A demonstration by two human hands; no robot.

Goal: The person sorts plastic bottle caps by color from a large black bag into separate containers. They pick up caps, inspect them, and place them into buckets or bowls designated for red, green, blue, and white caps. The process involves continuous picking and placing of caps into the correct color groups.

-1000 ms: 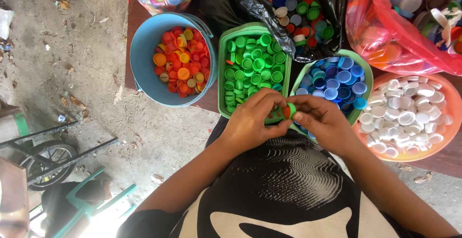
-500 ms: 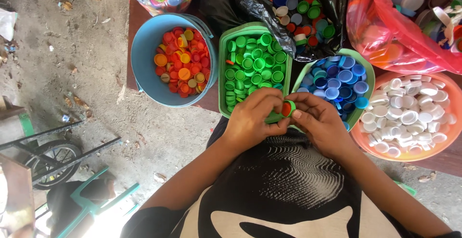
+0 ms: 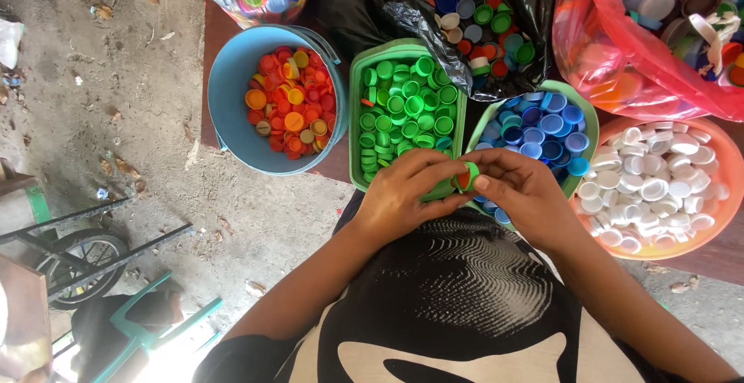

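— What do we have on the far left?

— We see bare dirt ground, a small wheel (image 3: 66, 263) on a dark frame, and a teal plastic chair (image 3: 147, 329) in the lower corner.

— And moving in?

— We come to a blue bucket (image 3: 225, 89) of red, orange and yellow bottle caps (image 3: 293, 100). Just beside it stands a green rectangular tub (image 3: 355, 120) filled with green caps (image 3: 407, 104).

— Where are our hands?

— Our left hand (image 3: 403, 197) sits over the near end of the green tub, fingers curled closed. Our right hand (image 3: 519, 193) meets it over the near rim of the next basin, also curled. Together we pinch a small cap (image 3: 465, 178), green outside with red showing inside, between the fingertips of both hands. It hangs between the green tub and the blue caps, above their near edges.

— What lies further right?

— A green round basin (image 3: 593, 131) of blue caps (image 3: 539, 131), then an orange basin (image 3: 725, 174) of white caps (image 3: 659, 185). Behind them we see a black bag (image 3: 372, 3) open on mixed caps, and a red bag (image 3: 612, 58) of larger lids at the far right.
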